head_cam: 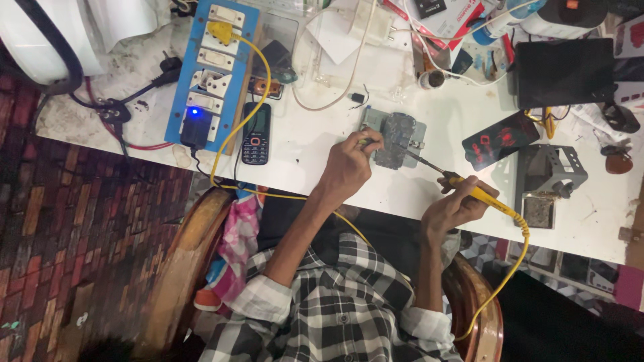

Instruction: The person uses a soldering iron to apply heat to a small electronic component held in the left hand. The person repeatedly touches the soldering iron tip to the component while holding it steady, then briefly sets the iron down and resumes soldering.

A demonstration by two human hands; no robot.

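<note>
The opened phone (397, 137) lies on a small metal holder plate near the centre of the frame, a bit above the middle, on the white tabletop (315, 144). The right hand (456, 208) has its grip clamped on the yellow soldering iron (469, 191), held like a pen, w/ the dark tip reaching up-left onto the phone's right edge. The left hand (349, 164) is closed on a thin tool w/ yellowish end, prob. tweezers, touching the phone's left side; the exact tool is too small to tell. To do this well, I judge: keep both wrists resting on the tabletop, tip steady on one spot only, and keep the yellow cable (513, 268) free so it does not pull. Just right of the phone is a dark phone cover w/ red pattern (500, 141) and the iron stand (547, 177); left of centre a small keypad phone (255, 134) and a blue switch board (211, 70) in the upper left.
</note>
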